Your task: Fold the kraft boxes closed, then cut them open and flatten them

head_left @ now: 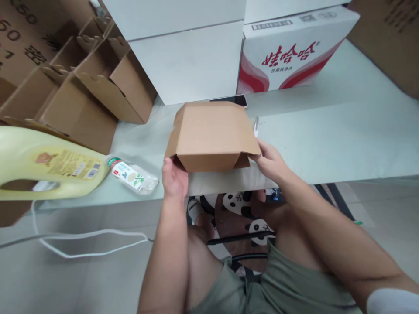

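Observation:
A small brown cardboard box (212, 133) lies at the near edge of the pale table (327, 139), its folded flaps toward me. My left hand (174, 179) holds the box's near left corner from below, fingers tucked under it. My right hand (270, 160) grips the near right corner, thumb against the side flap. Both forearms reach up from my lap.
Several open folded cardboard boxes (98, 83) stand at the back left. A yellow jug (49, 168) and a small plastic bottle (132, 176) lie at the left. A white-and-red carton (291, 52), white boxes (186, 61) and a phone (234, 100) sit behind. A white cable (91, 244) runs on the floor.

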`<state>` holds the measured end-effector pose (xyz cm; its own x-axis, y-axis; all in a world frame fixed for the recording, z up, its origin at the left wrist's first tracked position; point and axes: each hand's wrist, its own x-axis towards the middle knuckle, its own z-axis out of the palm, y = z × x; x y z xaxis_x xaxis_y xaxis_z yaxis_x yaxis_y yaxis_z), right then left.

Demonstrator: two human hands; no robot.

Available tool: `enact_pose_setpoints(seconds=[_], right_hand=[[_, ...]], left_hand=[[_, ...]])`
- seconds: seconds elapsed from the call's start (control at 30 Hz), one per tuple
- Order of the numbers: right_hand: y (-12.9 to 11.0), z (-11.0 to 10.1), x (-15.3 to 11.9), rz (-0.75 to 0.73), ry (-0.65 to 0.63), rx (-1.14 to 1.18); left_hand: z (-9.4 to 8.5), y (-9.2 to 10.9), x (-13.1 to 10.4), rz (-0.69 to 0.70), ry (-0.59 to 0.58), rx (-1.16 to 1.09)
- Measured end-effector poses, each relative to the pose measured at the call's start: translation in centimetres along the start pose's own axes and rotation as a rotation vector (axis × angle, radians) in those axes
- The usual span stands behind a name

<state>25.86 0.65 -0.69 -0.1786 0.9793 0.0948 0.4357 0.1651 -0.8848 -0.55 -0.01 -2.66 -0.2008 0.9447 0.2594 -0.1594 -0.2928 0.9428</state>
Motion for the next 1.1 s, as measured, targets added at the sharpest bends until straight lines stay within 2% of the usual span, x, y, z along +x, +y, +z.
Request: enact_pose_setpoints(seconds=[0.13, 0.2, 0.3, 0.4, 0.5, 0.7, 0.77, 1.0, 1.1], right_hand=[[0.0, 0.1, -0.4, -0.041, -0.033, 0.274], [0.3, 0.3, -0.5, -0.04, -0.037, 0.332], [0.8, 0.6, -0.2, -0.01, 0.04, 0.388], [0.9, 0.7, 0.0, 0.0, 0.125, 0.37], [0.7, 0.7, -0.1, 0.047, 0.164, 0.267], [0.6, 1.0, -0.2, 0.075, 0.205, 0.282], [0.6, 1.1, -0.2, 0.078, 0.209, 0.298], [0.4, 1.1, -0.1, 0.097, 0.222, 0.323], [0.6, 1.2, -0.2, 0.075, 0.224, 0.374]], left_hand=[[0.2, -0.8, 0.1, -0.015, -0.045, 0.094], [0.0, -1.1, 0.3, -0.03, -0.007, 0.1], [0.0, -1.0, 0.4, -0.044, 0.097, 0.063], [0.2, -0.7, 0.4, -0.039, 0.191, 0.087], [0.3, -0.6, 0.3, -0.045, 0.235, 0.181], [0.5, -0.9, 0.2, -0.036, 0.048, 0.109], [0.4, -1.0, 0.2, -0.045, 0.039, 0.109], [-0.1, -0.7, 0.6, -0.019, 0.173, 0.328], [-0.2, -0.1, 0.3, -0.055, 0.204, 0.345]])
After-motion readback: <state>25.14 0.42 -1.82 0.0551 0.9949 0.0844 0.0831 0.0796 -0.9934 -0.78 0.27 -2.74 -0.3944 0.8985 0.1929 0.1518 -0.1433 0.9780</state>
